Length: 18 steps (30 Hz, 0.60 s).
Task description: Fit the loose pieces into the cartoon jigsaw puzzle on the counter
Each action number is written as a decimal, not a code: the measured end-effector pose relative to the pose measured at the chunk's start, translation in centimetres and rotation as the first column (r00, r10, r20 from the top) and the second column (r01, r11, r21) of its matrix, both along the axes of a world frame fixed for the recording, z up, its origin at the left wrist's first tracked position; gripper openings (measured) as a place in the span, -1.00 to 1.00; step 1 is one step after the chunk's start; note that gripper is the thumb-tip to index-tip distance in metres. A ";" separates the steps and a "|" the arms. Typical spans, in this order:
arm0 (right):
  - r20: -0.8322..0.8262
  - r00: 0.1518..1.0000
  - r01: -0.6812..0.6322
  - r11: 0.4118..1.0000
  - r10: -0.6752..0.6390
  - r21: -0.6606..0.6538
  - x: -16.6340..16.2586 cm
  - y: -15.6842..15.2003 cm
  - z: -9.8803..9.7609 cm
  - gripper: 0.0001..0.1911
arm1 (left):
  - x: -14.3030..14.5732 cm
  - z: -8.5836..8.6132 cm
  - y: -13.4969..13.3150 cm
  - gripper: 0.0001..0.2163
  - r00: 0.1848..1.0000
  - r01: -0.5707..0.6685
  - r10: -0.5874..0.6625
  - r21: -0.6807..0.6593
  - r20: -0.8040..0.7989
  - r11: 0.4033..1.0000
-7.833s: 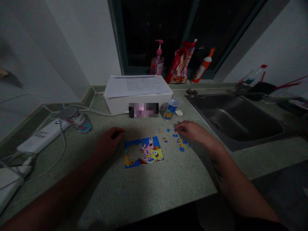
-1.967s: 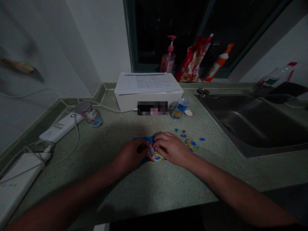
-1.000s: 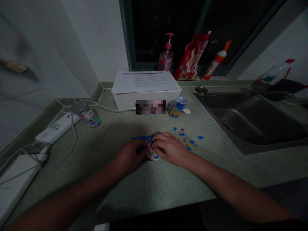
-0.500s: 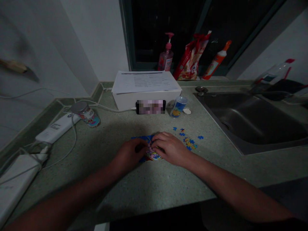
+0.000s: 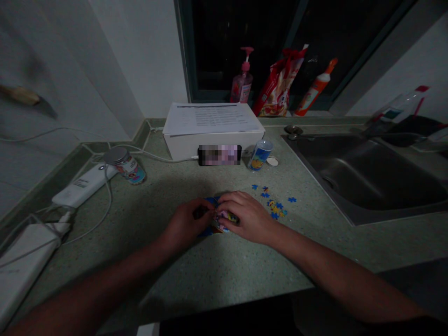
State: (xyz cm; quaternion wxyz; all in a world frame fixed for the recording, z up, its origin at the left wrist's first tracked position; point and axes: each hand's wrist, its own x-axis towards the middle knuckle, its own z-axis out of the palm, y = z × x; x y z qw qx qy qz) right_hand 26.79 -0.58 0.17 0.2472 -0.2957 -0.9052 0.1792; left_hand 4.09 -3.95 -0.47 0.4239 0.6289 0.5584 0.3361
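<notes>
Puzzle (image 5: 217, 229) touched by left hand (image 5: 185, 218), right hand (image 5: 247, 217), both half-curled.

We see a smooth metal sink (image 5: 371, 172) and a matt, stone-like counter (image 5: 224, 266). Our puzzle (image 5: 217, 228) looks like card.

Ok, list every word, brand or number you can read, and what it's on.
No text is legible.
Paper on the white box: printed lines, too small.
White bar: dark print, too small.
Jar, blue can: labels blurred.
Pump bottle, red bag, orange bottle, red-capped bottle: labels too blurred.
Phone: screen pixelated.
Puzzle: no lettering seen.
</notes>
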 end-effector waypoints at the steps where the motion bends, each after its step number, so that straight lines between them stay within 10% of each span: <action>1: 0.000 1.000 0.000 1.000 0.000 0.008 0.0 0.0 0.0 -0.85 | 0.0 0.0 0.0 -0.88 1.000 -0.002 0.002 -0.003 0.005 1.000; 9: -0.021 1.000 0.011 1.000 -0.011 0.004 -0.2 -0.1 0.0 -0.80 | -0.2 0.1 -0.2 -0.88 0.999 0.038 -0.038 0.032 -0.007 0.999; 18: -0.038 0.999 0.024 1.000 -0.024 0.018 0.3 0.2 -0.4 -0.80 | -0.8 0.1 -0.7 -0.87 0.960 0.231 -0.135 0.427 -0.244 0.874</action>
